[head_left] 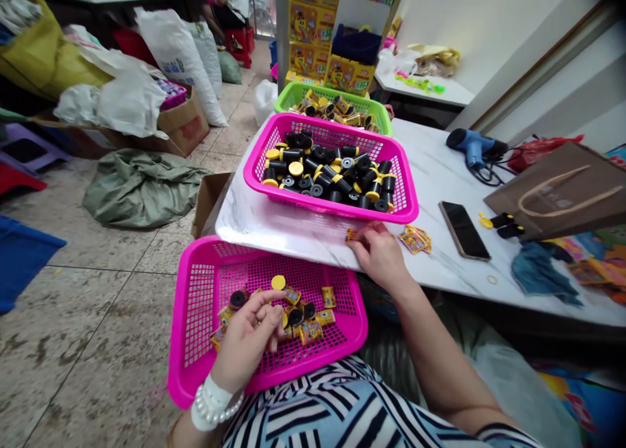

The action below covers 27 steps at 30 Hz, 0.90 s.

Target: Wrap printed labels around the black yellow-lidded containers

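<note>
My left hand (pixel 252 337) hangs over the lower pink basket (pixel 193 265), fingers loosely curled, index finger stretched out, nothing visible in its grasp. Below it in that basket lie several small cylinders wrapped in printed yellow-orange labels (pixel 310 332), with black or yellow ends. At the table's front edge, my right hand (pixel 381 255) pinches a small printed label (pixel 351 235), partly covered by its fingers. Just right of this hand lies a small pile of flat printed labels (pixel 415 239). Behind it, the upper pink basket (pixel 411 203) holds many unlabelled black cylinders with yellow caps (pixel 337 184).
A green basket (pixel 379 112) of labelled cylinders stands farther back. On the white table (pixel 435 174) are a phone (pixel 464 231), a blue heat gun (pixel 474 147) and a brown paper bag (pixel 562 187). Sacks (pixel 176 63) line the floor at left; a person sits on a red stool (pixel 239 44).
</note>
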Each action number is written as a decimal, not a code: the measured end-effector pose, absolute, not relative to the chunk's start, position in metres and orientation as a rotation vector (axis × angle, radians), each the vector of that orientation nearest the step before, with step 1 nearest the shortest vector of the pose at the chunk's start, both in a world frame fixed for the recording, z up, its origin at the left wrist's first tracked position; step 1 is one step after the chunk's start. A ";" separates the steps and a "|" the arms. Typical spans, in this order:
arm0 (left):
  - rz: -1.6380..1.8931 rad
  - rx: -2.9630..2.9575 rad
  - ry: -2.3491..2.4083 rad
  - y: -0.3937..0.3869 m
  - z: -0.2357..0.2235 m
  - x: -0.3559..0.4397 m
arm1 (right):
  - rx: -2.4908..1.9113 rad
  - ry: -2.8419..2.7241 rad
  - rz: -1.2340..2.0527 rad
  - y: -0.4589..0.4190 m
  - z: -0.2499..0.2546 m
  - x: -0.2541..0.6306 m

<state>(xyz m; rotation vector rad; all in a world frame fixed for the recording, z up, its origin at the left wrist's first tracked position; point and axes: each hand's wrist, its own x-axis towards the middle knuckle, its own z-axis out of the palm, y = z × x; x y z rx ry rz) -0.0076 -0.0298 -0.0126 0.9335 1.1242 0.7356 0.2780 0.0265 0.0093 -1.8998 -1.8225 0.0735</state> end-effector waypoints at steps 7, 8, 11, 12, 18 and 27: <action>0.791 0.905 1.053 -0.021 -0.008 0.014 | -1.329 -1.876 0.513 -0.018 0.003 0.203; 0.811 0.902 1.041 -0.019 -0.009 0.018 | -1.288 -1.877 0.553 -0.023 -0.002 0.191; 0.874 0.877 1.041 -0.014 -0.013 0.020 | -1.233 -1.870 0.570 -0.033 -0.014 0.171; 0.878 0.858 1.054 -0.013 -0.016 0.018 | -1.225 -1.883 0.539 -0.033 -0.016 0.172; 0.825 0.775 1.123 -0.018 -0.036 0.005 | -1.557 -1.812 0.095 -0.007 -0.007 0.238; 0.759 0.777 1.119 -0.016 -0.034 0.012 | -1.996 -1.876 0.083 0.034 0.004 0.282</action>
